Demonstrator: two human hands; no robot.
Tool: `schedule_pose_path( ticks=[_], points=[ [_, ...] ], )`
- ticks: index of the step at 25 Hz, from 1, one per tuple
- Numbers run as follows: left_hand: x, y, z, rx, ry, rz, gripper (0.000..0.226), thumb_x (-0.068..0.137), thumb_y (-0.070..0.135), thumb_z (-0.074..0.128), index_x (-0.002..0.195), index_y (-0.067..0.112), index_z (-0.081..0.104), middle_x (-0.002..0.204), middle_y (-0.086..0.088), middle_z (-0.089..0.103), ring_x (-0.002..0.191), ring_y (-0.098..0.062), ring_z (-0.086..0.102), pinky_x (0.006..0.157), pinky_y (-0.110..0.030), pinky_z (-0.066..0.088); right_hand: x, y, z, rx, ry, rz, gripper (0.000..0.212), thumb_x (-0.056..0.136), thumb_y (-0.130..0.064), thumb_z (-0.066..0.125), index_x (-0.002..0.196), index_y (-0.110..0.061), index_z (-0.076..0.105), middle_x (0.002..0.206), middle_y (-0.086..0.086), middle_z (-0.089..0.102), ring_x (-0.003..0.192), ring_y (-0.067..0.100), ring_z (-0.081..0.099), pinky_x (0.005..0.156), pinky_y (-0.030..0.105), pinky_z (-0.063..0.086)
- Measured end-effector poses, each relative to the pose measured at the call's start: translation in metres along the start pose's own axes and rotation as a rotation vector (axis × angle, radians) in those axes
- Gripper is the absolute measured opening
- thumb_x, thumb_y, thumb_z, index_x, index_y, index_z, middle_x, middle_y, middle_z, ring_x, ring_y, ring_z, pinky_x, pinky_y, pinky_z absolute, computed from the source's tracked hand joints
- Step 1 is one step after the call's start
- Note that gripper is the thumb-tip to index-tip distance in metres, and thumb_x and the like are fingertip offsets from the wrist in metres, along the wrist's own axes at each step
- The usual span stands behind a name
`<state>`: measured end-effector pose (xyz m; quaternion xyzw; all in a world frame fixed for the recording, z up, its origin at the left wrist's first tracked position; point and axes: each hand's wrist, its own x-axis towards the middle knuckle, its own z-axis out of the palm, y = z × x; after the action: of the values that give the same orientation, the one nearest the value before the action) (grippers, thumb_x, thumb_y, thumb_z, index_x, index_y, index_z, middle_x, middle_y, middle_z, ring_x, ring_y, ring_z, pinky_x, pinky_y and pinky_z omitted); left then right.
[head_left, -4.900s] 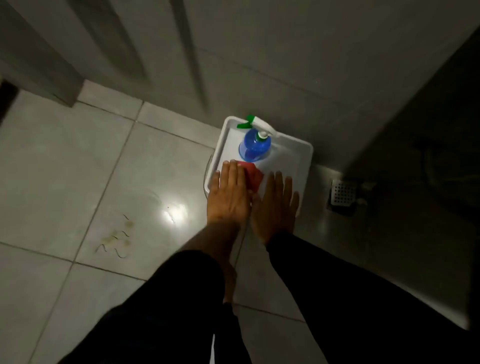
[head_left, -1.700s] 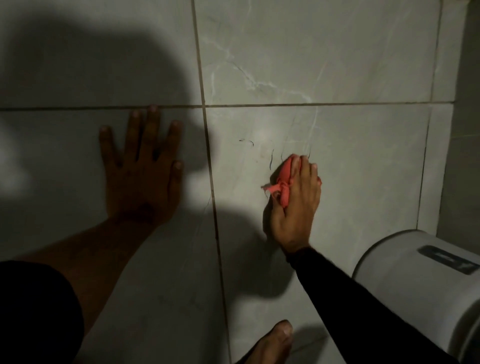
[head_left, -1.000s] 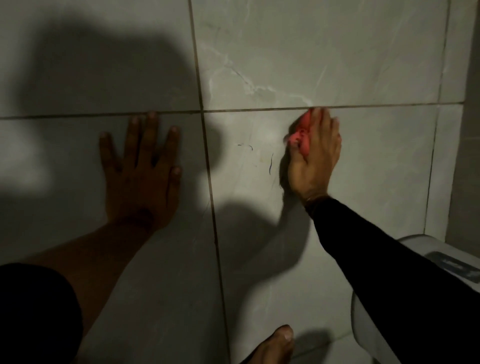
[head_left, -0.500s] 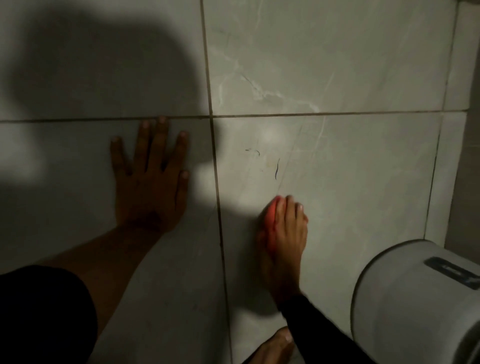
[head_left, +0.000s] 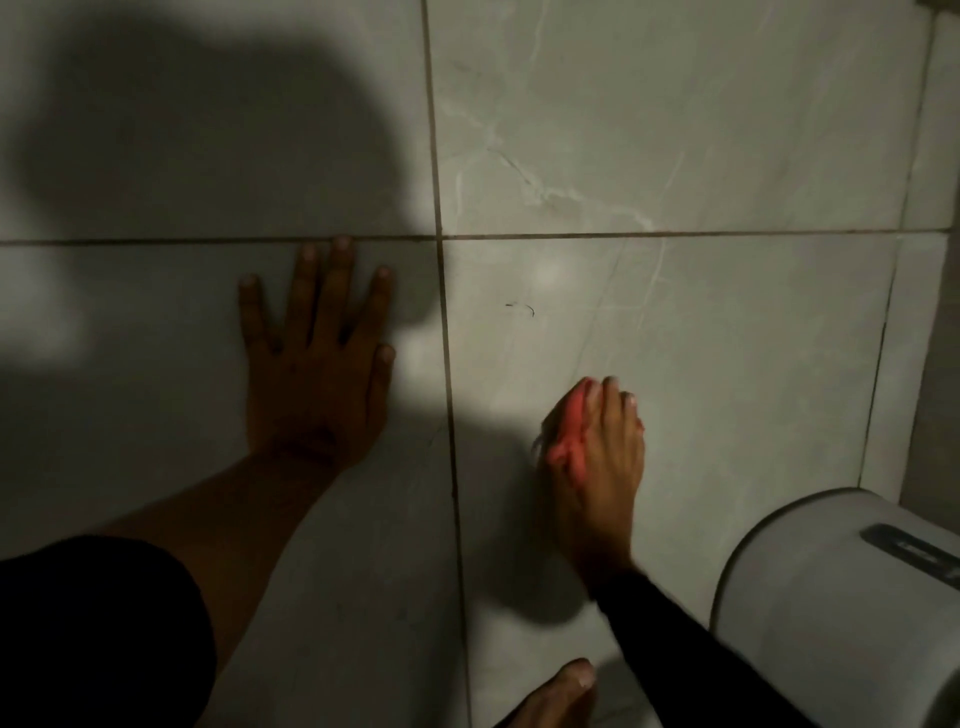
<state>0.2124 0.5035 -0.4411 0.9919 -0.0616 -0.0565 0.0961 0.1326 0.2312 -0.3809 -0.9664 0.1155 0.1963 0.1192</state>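
Head view: my left hand (head_left: 317, 364) lies flat on the shadowed tile (head_left: 727, 338), fingers spread. My right hand (head_left: 597, 457) clutches the red cloth (head_left: 569, 434) against the tile. The cloth is blurred and mostly hidden beneath my fingers.

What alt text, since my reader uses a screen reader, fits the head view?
The right hand holds a red cloth against grey tiles while the left hand lies flat on the neighbouring tile. A white rounded object sits lower right, bare toes at the bottom edge.
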Motion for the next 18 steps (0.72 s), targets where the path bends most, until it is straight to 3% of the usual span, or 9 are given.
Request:
schedule_pose_path(
  ticks=[2, 4, 7, 9, 12, 14, 16, 18],
  points=[
    [0.001, 0.001, 0.001, 0.005, 0.009, 0.004, 0.071, 0.105, 0.043, 0.031, 0.173, 0.026, 0.016, 0.182, -0.013, 0.007, 0.168, -0.038, 0.008, 0.128, -0.071, -0.001, 0.058, -0.011, -0.013, 0.108, 0.147, 0.13, 0.079, 0.099, -0.043, 0.038, 0.166, -0.002, 0.027, 0.177, 0.021, 0.018, 0.165, 0.042, 0.01, 0.132, 0.064, 0.015],
    [0.004, 0.001, 0.002, 0.001, 0.019, 0.006, 0.072, 0.104, 0.043, 0.032, 0.173, 0.026, 0.016, 0.181, -0.014, 0.008, 0.167, -0.038, 0.008, 0.128, -0.07, -0.001, 0.101, -0.048, -0.012, 0.074, 0.246, 0.004, 0.079, 0.098, -0.033, 0.049, 0.167, -0.003, 0.026, 0.177, 0.02, 0.023, 0.165, 0.042, 0.014, 0.134, 0.06, 0.012],
    [0.005, 0.0, -0.002, -0.007, 0.011, -0.01, 0.071, 0.104, 0.042, 0.034, 0.172, 0.025, 0.02, 0.181, -0.014, 0.009, 0.167, -0.038, 0.008, 0.128, -0.07, -0.003, 0.047, -0.054, 0.014, -0.17, 0.076, -0.249, 0.072, 0.104, -0.035, 0.042, 0.168, -0.009, 0.022, 0.177, 0.018, 0.02, 0.165, 0.041, 0.014, 0.134, 0.063, 0.015],
    [0.002, -0.001, -0.003, 0.014, 0.009, -0.006, 0.071, 0.104, 0.041, 0.035, 0.171, 0.025, 0.021, 0.181, -0.014, 0.009, 0.167, -0.039, 0.009, 0.128, -0.069, -0.004, 0.011, -0.024, 0.006, -0.215, -0.03, -0.202, 0.074, 0.104, -0.042, 0.033, 0.169, -0.008, 0.021, 0.178, 0.018, 0.014, 0.165, 0.041, 0.012, 0.13, 0.068, 0.022],
    [0.002, 0.003, -0.001, 0.01, 0.021, -0.001, 0.072, 0.103, 0.04, 0.038, 0.171, 0.026, 0.021, 0.181, -0.014, 0.01, 0.167, -0.04, 0.01, 0.128, -0.069, -0.003, 0.074, -0.027, -0.011, 0.016, 0.141, -0.004, 0.078, 0.1, -0.044, 0.033, 0.168, -0.005, 0.025, 0.178, 0.019, 0.017, 0.166, 0.041, 0.011, 0.131, 0.065, 0.018],
    [0.005, 0.002, -0.001, 0.001, 0.028, -0.002, 0.072, 0.103, 0.04, 0.039, 0.171, 0.026, 0.023, 0.181, -0.014, 0.011, 0.167, -0.039, 0.01, 0.128, -0.07, -0.001, 0.112, -0.067, -0.01, 0.045, 0.233, -0.094, 0.078, 0.099, -0.04, 0.041, 0.168, -0.008, 0.025, 0.178, 0.018, 0.021, 0.166, 0.04, 0.013, 0.133, 0.062, 0.014],
    [0.007, 0.002, -0.002, -0.001, 0.024, -0.004, 0.071, 0.103, 0.04, 0.038, 0.171, 0.026, 0.023, 0.181, -0.014, 0.012, 0.167, -0.038, 0.011, 0.128, -0.071, 0.001, 0.091, -0.083, 0.007, -0.063, 0.165, -0.278, 0.075, 0.102, -0.036, 0.047, 0.169, -0.012, 0.023, 0.178, 0.016, 0.021, 0.166, 0.038, 0.012, 0.134, 0.059, 0.014],
    [0.004, 0.0, -0.002, 0.008, 0.018, -0.009, 0.071, 0.103, 0.041, 0.037, 0.171, 0.026, 0.023, 0.181, -0.014, 0.012, 0.167, -0.038, 0.012, 0.128, -0.071, 0.001, 0.05, -0.068, 0.004, -0.124, 0.055, -0.314, 0.074, 0.104, -0.039, 0.048, 0.169, -0.012, 0.022, 0.178, 0.016, 0.02, 0.166, 0.039, 0.013, 0.132, 0.062, 0.019]
  ],
)
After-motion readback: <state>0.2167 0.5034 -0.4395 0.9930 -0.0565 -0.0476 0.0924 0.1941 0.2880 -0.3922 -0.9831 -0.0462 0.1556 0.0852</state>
